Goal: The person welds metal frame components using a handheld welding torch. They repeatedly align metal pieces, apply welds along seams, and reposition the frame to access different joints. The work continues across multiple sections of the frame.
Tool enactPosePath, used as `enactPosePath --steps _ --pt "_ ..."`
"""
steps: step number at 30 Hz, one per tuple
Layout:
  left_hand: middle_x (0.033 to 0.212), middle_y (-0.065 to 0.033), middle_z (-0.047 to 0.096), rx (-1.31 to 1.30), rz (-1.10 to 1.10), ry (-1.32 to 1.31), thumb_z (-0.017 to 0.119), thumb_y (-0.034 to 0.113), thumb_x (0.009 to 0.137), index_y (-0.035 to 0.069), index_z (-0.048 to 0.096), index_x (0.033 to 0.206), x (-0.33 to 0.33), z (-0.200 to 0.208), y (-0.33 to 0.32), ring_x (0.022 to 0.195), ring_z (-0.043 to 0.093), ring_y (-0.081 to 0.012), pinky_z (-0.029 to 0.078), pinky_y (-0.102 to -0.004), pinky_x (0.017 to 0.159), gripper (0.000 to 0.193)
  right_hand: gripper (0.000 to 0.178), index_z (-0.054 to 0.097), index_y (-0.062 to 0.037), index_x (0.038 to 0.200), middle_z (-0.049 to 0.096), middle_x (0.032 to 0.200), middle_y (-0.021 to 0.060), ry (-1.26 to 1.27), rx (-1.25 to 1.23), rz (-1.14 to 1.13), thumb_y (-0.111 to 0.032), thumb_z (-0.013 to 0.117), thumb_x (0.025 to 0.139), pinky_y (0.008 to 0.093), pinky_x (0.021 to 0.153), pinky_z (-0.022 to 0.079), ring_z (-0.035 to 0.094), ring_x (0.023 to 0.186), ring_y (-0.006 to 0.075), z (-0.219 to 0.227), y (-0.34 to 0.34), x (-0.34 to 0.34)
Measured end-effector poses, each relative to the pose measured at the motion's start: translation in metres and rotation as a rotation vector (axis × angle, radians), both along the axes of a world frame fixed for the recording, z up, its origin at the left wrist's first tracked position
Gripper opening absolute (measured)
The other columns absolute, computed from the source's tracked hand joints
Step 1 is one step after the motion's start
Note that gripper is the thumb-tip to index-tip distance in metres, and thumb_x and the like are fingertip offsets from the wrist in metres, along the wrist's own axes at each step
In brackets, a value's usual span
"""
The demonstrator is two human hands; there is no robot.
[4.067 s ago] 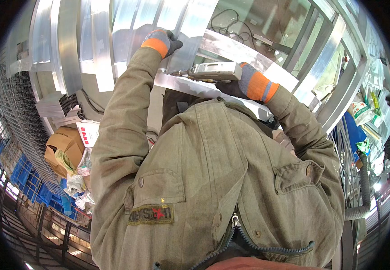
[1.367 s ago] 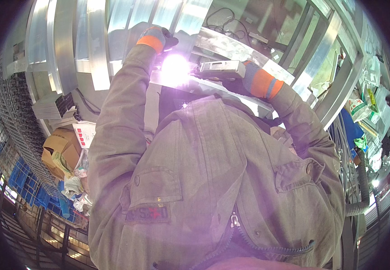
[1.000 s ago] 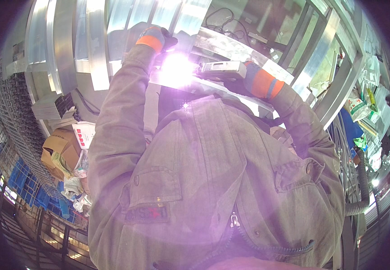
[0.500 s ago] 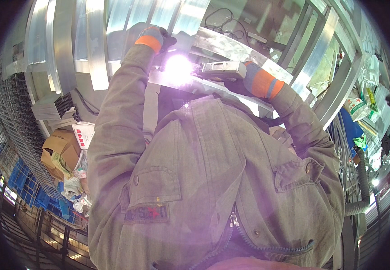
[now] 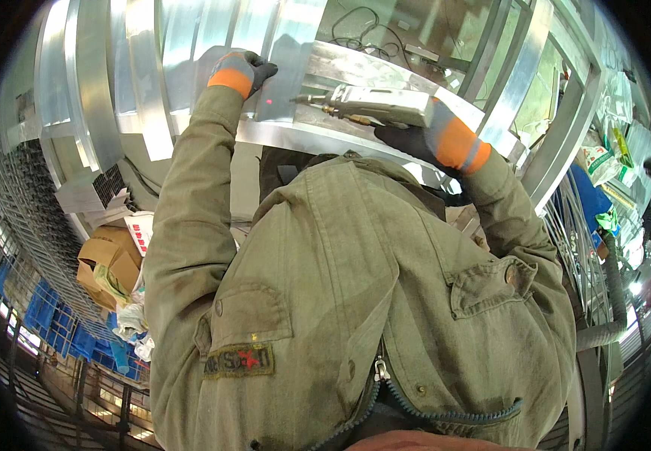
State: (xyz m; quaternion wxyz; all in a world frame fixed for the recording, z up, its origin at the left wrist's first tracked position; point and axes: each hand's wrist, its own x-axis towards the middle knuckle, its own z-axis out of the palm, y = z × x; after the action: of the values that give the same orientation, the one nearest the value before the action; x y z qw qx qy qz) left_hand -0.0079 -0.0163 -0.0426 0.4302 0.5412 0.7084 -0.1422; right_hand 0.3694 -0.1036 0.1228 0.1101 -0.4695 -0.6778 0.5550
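Note:
My right hand (image 5: 434, 139), in a grey and orange glove with dark fingers, is closed round the handle of a silver laser welding gun (image 5: 385, 104). The gun's thin nozzle points left. A small red light dot lies on the metal panel (image 5: 289, 64) left of its tip. My left hand (image 5: 241, 71), gloved alike, rests on the panel beside the dot, its fingers curled in; whatever lies beneath them is hidden. A pale metal frame bar (image 5: 318, 141) runs under the panel's near edge.
Long shiny metal strips (image 5: 145, 75) lie to the left. A cardboard box (image 5: 107, 259) and crumpled bags stand lower left, by wire mesh (image 5: 28, 210). At the right are a bundle of thin rods (image 5: 569, 248) and a grey hose (image 5: 603, 334). A black cable (image 5: 351, 37) coils beyond the frame.
The bright white-violet welding glare at the nozzle has gone out. My right hand and the gun have shifted slightly right; my left hand has moved a little left. The tool remains held.

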Motion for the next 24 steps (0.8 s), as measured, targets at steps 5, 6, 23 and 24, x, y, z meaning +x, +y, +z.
enactPosePath --steps 5,6,23,24 --pt "0.090 -0.0065 0.080 -0.036 0.033 0.012 0.085 0.051 0.090 0.010 0.082 0.119 0.005 0.011 0.007 0.077 0.073 -0.0204 0.059 -0.0361 0.075 0.051 0.036 0.076 -0.0065 0.126 0.080 0.115 0.0142 0.022 0.041 -0.162 -0.019 0.083 0.094 0.0378 0.085 0.061 0.078 0.098 0.0272 0.036 -0.024 0.016" --pt "0.086 -0.0057 0.079 -0.023 0.045 0.008 0.085 0.049 0.090 0.007 0.081 0.120 0.006 0.013 0.006 0.070 0.070 -0.0179 0.058 -0.0346 0.068 0.052 0.035 0.077 -0.0074 0.125 0.080 0.116 0.0135 -0.004 0.040 -0.208 -0.018 0.083 0.093 0.0386 0.085 0.061 0.078 0.098 0.0274 0.039 -0.031 0.019" --pt "0.160 -0.0273 0.054 0.479 0.245 0.571 0.080 0.071 0.079 -0.005 0.047 0.159 -0.161 0.085 -0.052 0.146 0.054 -0.0425 0.044 -0.0481 0.120 0.115 0.035 0.072 0.0009 0.124 0.079 0.106 0.0153 -0.193 0.427 -0.689 -0.012 0.082 0.094 0.0357 0.081 0.062 0.078 0.092 0.0255 0.063 -0.176 0.045" --pt "0.154 -0.0307 0.057 0.427 0.234 0.559 0.081 0.071 0.078 -0.011 0.050 0.154 -0.165 0.084 -0.048 0.142 0.057 -0.0446 0.045 -0.0481 0.119 0.115 0.037 0.071 0.0000 0.125 0.080 0.107 0.0135 -0.103 0.461 -0.749 -0.012 0.084 0.092 0.0347 0.084 0.061 0.078 0.095 0.0230 0.066 -0.186 0.044"
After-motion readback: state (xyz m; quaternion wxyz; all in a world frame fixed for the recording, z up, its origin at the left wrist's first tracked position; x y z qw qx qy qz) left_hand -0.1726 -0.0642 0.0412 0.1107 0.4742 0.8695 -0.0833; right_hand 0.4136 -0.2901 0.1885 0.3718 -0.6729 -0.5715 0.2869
